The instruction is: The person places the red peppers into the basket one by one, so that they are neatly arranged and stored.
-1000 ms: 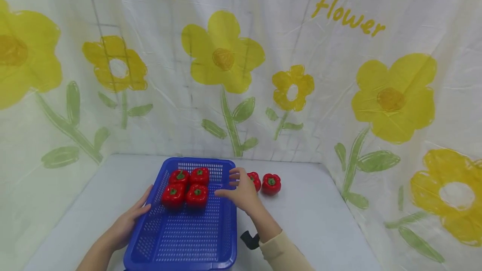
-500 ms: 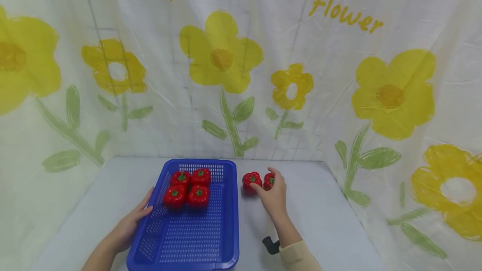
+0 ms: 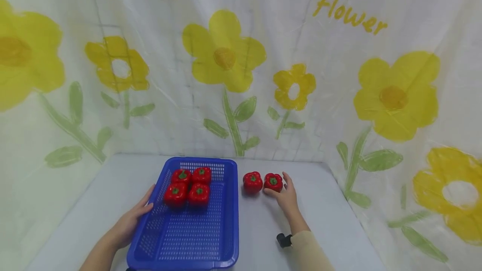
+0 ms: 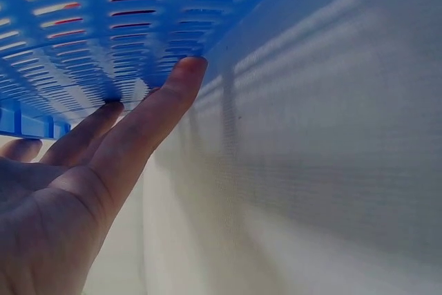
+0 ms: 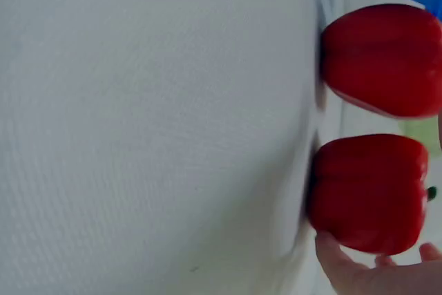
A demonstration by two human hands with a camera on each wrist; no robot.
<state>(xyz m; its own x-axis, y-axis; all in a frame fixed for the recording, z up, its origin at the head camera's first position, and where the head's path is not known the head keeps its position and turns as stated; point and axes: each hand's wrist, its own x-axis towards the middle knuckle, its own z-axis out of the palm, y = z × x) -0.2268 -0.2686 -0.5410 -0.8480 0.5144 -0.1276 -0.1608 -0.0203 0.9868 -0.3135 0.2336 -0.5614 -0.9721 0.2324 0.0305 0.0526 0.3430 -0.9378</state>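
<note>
A blue perforated plastic basket stands on the table with several red bell peppers grouped in its far left part. Along its left side lies my left hand; in the left wrist view its straight fingers touch the slotted outer wall. Two more red bell peppers are on the table right of the basket. My right hand is at the farther right bell pepper, thumb and fingers spread about it. In the right wrist view a fingertip meets that pepper's lower side; the other bell pepper sits beside it.
The white tabletop ends at a hanging cloth printed with yellow flowers. A black device is at my right wrist. The basket's right wall stands between its peppers and the two outside.
My right hand has moved right from above the basket's right rim, past the nearer pepper, to the right side of the farther one. My left hand stays at the basket.
</note>
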